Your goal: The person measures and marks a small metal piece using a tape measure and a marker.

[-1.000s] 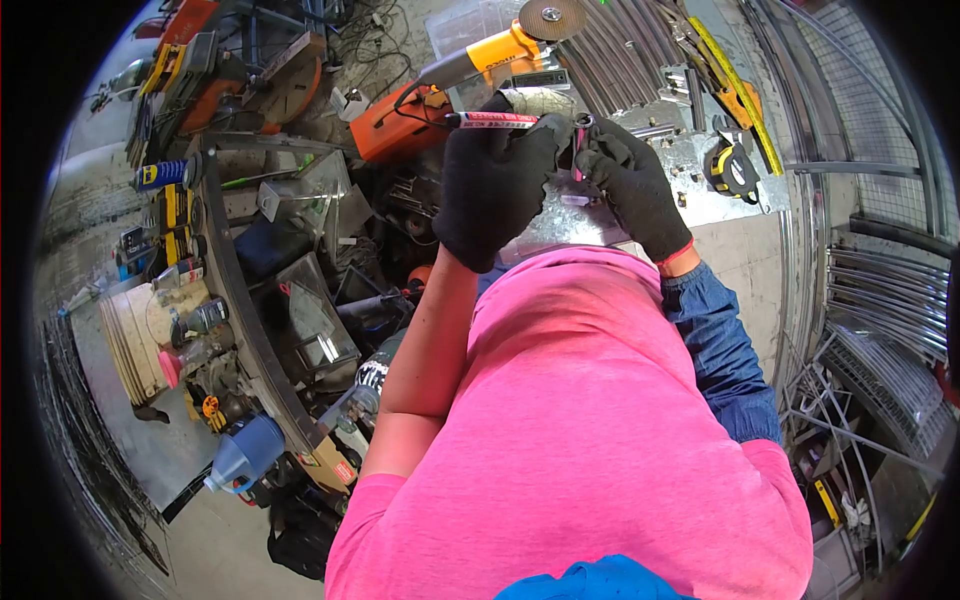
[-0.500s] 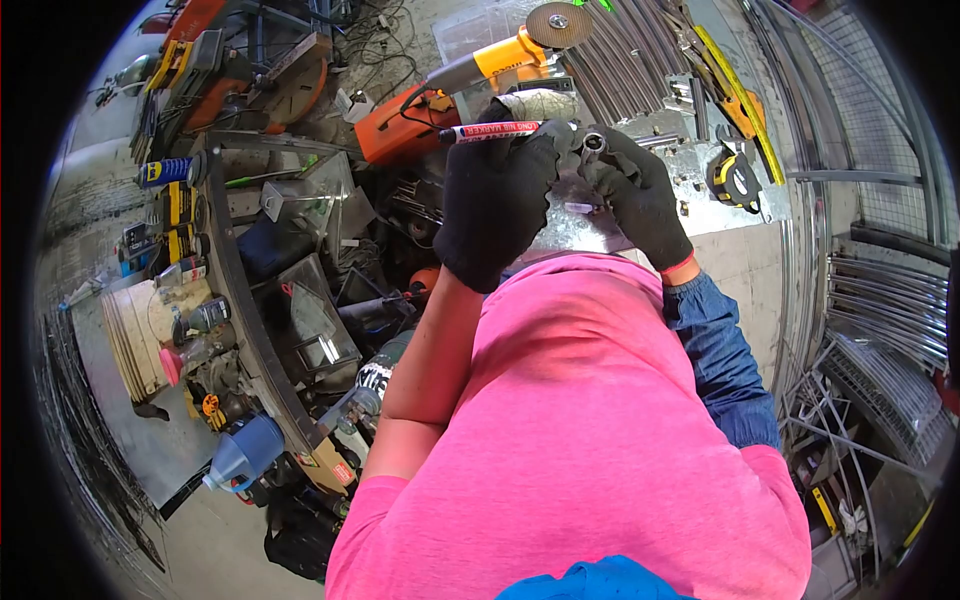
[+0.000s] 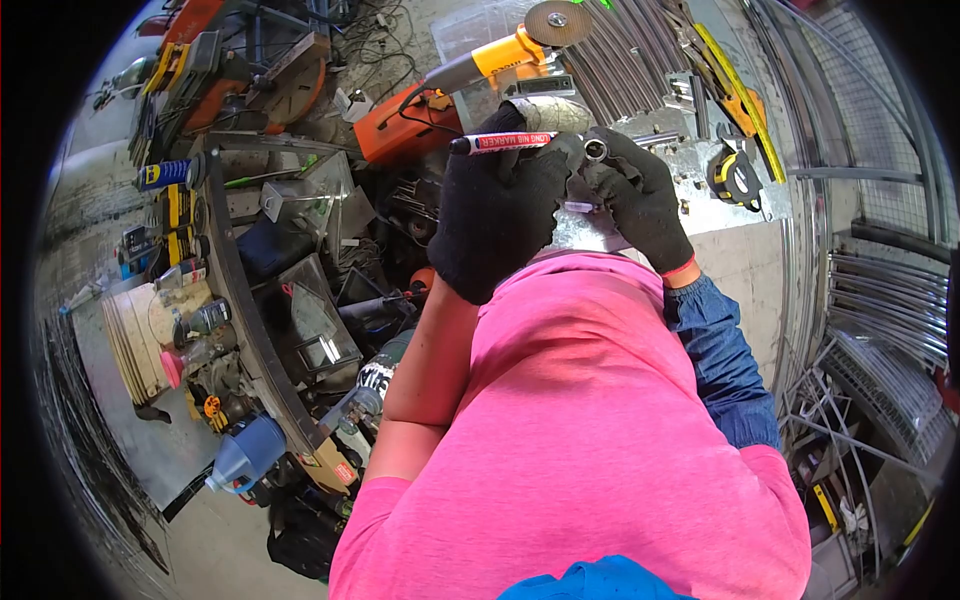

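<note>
Hands in black gloves meet at 12 o'clock, just above the pink shirt. Left hand comes up on a bare arm, bent at the elbow, with its back to the camera. Right hand comes in from 3 o'clock on a blue sleeve, with a red cuff at the wrist. Both hands hover over a shiny metal sheet on the bench. A tape measure lies on the sheet at 2 o'clock from the hands. A yellow level lies past it. An orange and grey grinder with a round disc sits at 12 o'clock, beside a row of grey bars. An orange tool rests at 11 o'clock. At 9 o'clock a messy rack holds a spray can, bottles and a blue jug. Wire racks stand at 3 o'clock. Left fingers are curled tight around a red marker, which lies flat across the top of the glove, its black end pointing to 9 o'clock. Right fingers pinch a small metal ring, held up between the two hands and touching the left glove. A little purple bit shows between the hands, too small to tell what it is.
</note>
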A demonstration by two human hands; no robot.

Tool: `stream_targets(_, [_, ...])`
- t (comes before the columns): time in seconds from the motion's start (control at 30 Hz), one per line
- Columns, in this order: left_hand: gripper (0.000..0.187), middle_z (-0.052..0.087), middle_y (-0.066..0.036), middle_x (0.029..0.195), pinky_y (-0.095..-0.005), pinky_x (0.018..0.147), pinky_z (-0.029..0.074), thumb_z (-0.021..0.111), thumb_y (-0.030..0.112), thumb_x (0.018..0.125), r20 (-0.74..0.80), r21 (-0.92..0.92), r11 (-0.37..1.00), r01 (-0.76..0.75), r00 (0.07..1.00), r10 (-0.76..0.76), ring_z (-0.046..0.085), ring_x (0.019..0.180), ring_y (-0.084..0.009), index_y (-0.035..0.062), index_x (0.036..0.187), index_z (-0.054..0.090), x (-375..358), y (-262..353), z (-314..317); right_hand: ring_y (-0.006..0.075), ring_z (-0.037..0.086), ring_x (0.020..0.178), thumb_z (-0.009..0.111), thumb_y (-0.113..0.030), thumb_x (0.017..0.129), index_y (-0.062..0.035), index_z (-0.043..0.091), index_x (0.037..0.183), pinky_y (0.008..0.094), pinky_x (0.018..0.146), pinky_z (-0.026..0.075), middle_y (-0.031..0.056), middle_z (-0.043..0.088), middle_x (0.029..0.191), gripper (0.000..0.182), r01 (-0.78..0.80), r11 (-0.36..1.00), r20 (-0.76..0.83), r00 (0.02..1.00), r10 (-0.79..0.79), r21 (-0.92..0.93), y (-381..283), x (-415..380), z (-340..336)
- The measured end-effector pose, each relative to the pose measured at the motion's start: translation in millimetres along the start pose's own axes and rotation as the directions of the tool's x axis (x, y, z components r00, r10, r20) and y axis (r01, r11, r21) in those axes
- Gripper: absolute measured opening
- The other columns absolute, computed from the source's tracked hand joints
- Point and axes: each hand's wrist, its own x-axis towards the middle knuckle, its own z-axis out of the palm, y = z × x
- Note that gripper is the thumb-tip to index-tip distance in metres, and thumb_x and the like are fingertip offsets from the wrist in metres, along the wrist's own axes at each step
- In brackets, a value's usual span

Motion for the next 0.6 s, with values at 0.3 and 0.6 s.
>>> stream_targets(0.3, [0.015, 0.074, -0.014, 0.086, -0.0366, 0.070, 0.057, 0.071, 0.012, 0.093, -0.025, -0.033, 0.999, 0.006, 1.000, -0.007, 0.074, 0.078, -0.0288, 0.0008, 0.103, 0.070, -0.5, 6.4, 1.3, 0.0132, 0.068, 0.102, 0.063, -0.006, 0.102, 0.0000, 0.062, 0.141, 0.0297, 0.090, 0.058, 0.0083, 0.073, 0.118, 0.039, 0.039, 0.997, -0.022, 0.999, -0.041, -0.065, -6.2, -1.8, 1.3])
stream_targets(0.6, [0.012, 0.073, -0.014, 0.093, -0.0381, 0.073, 0.057, 0.070, 0.009, 0.093, -0.015, -0.103, 0.993, 0.060, 0.998, -0.062, 0.074, 0.084, -0.0311, 0.0017, 0.102, 0.071, -1.5, 11.4, 2.6, 0.0130, 0.068, 0.100, 0.065, -0.007, 0.101, 0.0003, 0.062, 0.141, 0.0300, 0.089, 0.058, 0.0078, 0.072, 0.117, 0.040, 0.019, 0.998, -0.016, 1.000, -0.018, 0.065, -6.5, -3.1, 1.8])
